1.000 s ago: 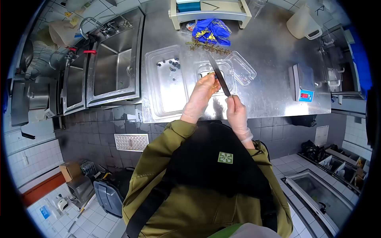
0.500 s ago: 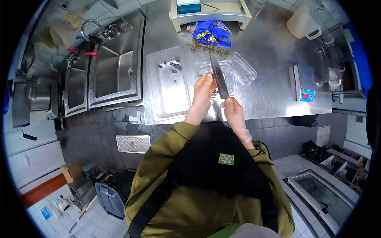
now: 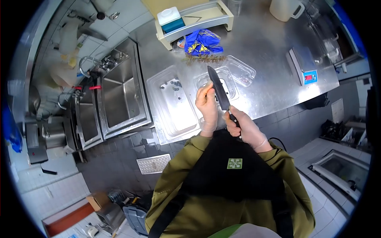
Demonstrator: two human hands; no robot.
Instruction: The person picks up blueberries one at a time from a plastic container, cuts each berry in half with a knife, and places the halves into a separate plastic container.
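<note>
In my gloved right hand (image 3: 248,129) is the black handle of a kitchen knife (image 3: 220,88), its dark blade angled up and to the left. My gloved left hand (image 3: 207,106) is closed beside the blade, fingertips pinched together; anything in them is too small to make out. Beneath the blade stands a small clear container (image 3: 237,95) with a few dark pieces in it. To the left, a large clear tray (image 3: 181,119) holds several dark round berries (image 3: 176,85). Behind the knife tip lies a bare brownish stalk (image 3: 204,59).
A clear lid (image 3: 243,72) lies right of the small container. Further back are a crumpled blue bag (image 3: 202,39) and a beige stand (image 3: 198,24). A digital scale (image 3: 304,65) sits at right, a pitcher (image 3: 282,10) behind it. Steel sinks (image 3: 121,99) adjoin the left side.
My view has tilted and shifted. My left fingers have come away from over the container to beside the blade, and more of the knife handle shows in my right hand.
</note>
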